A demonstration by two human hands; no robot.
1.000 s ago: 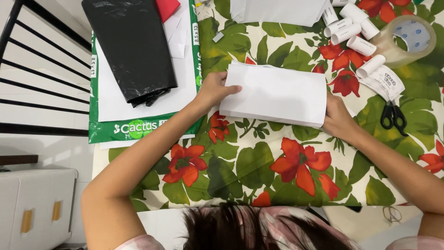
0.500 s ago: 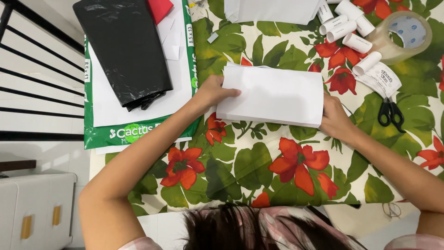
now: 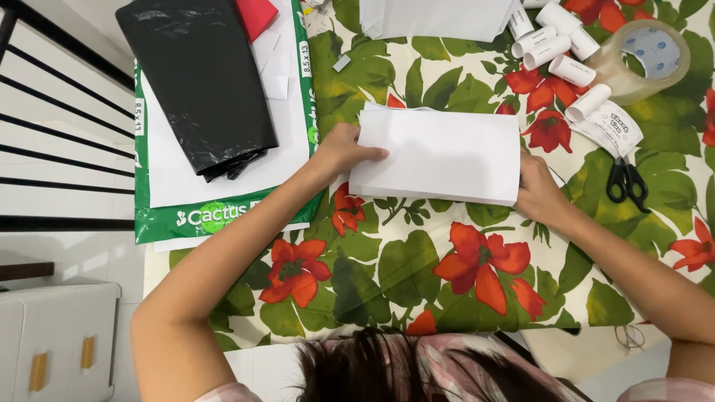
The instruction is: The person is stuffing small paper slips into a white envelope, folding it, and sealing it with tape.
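Paper is the landmark: a folded white sheet (image 3: 439, 154) lies flat on the floral tablecloth (image 3: 417, 268), a wide rectangle with a slightly uneven top edge where a layer peeks out behind.

Far to the left of the sheet, a black plastic bag (image 3: 197, 82) rests on a green-edged pack of white paper (image 3: 223, 216), with a red scrap (image 3: 255, 15) at the pack's top.

At the sheet's left edge, my left hand (image 3: 344, 149) holds it down, thumb laid over the top face and the other fingers out of sight, so I cannot tell whether they curl beneath. At the sheet's lower right corner, my right hand (image 3: 538, 192) grasps the edge, fingers tucked behind the paper.

To do this well, I judge both hands should keep the layers squared, edges matched before any crease is pressed, with even pressure so the top layer does not slide.

The sheet looks clean, unprinted and smooth, with a crisp lower edge.

Above the sheet lies another stack of white paper (image 3: 439, 16). Above and right of it are several small white paper rolls (image 3: 555, 41) and a roll of clear tape (image 3: 644, 59). Right of the sheet, well apart, lie printed slips (image 3: 614, 128) and black-handled scissors (image 3: 627, 181).
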